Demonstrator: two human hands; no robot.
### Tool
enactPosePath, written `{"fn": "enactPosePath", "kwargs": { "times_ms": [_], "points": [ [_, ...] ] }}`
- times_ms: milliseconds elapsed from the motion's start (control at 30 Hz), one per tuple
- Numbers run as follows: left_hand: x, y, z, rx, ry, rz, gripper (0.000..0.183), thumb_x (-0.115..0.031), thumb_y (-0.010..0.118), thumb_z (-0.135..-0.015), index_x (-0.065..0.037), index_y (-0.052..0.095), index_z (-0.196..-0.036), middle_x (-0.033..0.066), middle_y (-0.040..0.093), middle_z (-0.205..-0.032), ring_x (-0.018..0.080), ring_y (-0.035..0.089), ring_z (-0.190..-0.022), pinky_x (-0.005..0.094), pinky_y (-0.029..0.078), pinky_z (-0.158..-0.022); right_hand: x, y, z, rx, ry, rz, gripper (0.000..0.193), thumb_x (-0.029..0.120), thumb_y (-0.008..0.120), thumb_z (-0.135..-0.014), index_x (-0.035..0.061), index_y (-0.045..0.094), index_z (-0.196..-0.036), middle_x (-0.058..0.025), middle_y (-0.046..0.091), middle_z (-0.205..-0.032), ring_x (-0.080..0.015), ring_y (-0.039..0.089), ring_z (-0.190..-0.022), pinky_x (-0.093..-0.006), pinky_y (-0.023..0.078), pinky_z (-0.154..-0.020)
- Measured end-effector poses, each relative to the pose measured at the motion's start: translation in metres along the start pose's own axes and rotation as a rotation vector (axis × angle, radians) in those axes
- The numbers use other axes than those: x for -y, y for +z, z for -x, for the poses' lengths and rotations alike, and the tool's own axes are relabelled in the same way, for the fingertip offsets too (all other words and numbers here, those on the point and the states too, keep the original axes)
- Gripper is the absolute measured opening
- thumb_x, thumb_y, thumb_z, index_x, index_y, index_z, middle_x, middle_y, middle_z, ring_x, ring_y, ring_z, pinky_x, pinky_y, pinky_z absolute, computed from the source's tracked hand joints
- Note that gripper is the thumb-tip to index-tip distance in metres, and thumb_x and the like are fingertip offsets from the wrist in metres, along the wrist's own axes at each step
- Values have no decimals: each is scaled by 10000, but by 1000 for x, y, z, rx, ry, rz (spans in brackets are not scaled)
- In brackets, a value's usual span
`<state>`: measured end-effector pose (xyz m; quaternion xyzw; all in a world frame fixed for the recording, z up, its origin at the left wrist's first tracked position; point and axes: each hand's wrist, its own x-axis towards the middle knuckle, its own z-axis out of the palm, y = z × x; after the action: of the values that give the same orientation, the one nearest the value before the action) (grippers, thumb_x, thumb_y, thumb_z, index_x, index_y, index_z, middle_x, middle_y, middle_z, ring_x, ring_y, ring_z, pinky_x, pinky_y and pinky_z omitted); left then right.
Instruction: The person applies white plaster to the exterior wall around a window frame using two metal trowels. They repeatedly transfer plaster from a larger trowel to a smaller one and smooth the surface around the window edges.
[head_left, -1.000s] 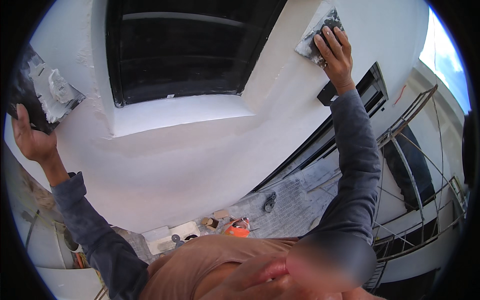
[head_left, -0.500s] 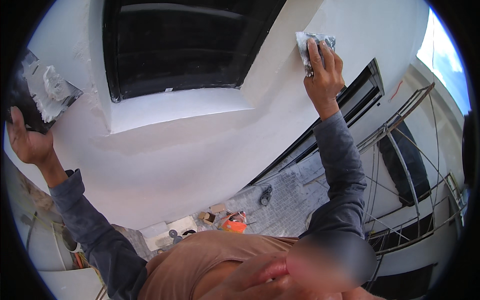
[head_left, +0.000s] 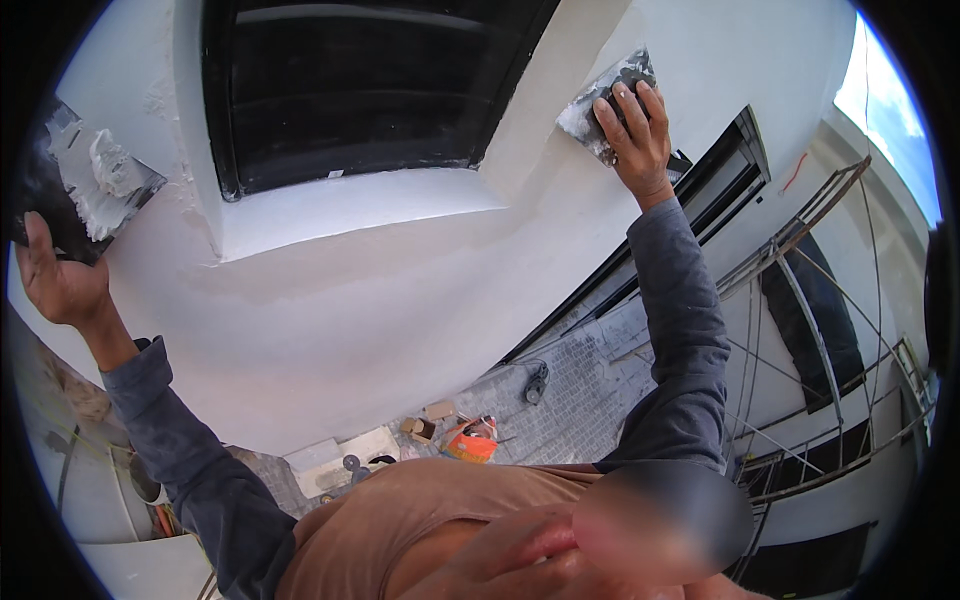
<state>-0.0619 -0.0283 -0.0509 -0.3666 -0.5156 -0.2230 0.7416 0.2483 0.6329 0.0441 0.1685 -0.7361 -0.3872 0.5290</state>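
At the far left, my left hand [head_left: 65, 288] grips the lower edge of a dark flat plate [head_left: 62, 205], its thumb up on the face. A thick heap of white putty [head_left: 108, 180] lies on that plate. My right hand [head_left: 638, 140] is closed on a putty-smeared trowel [head_left: 588, 118], fingers spread over its back. The blade lies tilted against the white wall [head_left: 370, 320], beside the right side of the window recess. How the fingers hold its grip is partly hidden.
A dark window [head_left: 360, 100] sits in the wall between my hands, above a white sill [head_left: 360, 215]. Metal scaffolding [head_left: 800, 270] curves along the right. Far below on the paving [head_left: 580, 400] are an orange bag [head_left: 468, 442] and a small cardboard box [head_left: 418, 430].
My right hand has shifted slightly left and up, turning the trowel so that its blade reaches toward the window recess. The left hand and its putty-loaded plate stay almost in place.
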Motion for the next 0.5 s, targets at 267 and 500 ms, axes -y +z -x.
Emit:
{"fn": "enactPosePath", "kwargs": {
  "times_ms": [267,500],
  "points": [
    [-16,-1,2,11,-49,-109,687,81,901,-621,126,647,-1257,212,693,-1019,353,683,-879,365,584,-802,-8,-39,15,-32,120,150,518,0,721,-788,220,732,-1257,-28,718,-1235,-304,652,-1166,-443,568,-964],
    [-13,0,-2,8,-9,-109,692,46,912,-629,118,640,-1262,210,686,-1020,347,679,-869,368,590,-794,18,-17,-27,-14,332,285,691,-56,684,-744,258,680,-1360,-42,718,-1172,-267,693,-999,-328,618,-665]
  ]
}}
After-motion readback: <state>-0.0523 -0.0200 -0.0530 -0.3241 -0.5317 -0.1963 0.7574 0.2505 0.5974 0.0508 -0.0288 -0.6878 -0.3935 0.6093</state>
